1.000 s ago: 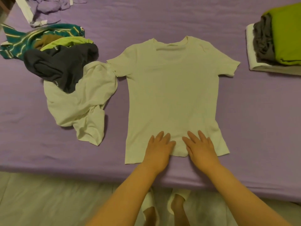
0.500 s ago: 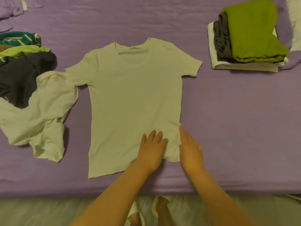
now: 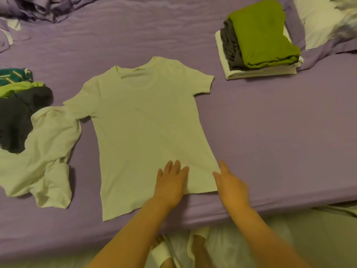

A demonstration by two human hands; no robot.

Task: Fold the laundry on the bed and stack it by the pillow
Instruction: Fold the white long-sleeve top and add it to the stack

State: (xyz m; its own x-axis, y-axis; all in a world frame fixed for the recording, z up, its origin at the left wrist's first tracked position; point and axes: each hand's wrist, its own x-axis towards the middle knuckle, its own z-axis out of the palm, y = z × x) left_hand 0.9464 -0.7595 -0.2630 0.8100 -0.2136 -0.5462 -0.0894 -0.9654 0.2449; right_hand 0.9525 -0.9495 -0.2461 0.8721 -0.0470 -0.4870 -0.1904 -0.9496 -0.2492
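Both hands' fingers [image 3: 174, 167] touch the t-shirt [image 3: 146, 120] hem.

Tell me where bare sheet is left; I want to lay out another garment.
Free: the wide purple stretch between the T-shirt and the folded stack, running to the bed edge, and the strip beyond the collar. Crowded: the unfolded pile touches the shirt's sleeve.

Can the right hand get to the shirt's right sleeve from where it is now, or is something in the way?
Probably yes. The right hand lies open at the T-shirt's lower right corner, and the purple sheet between it and the right sleeve is bare. The folded stack sits further off to the right.
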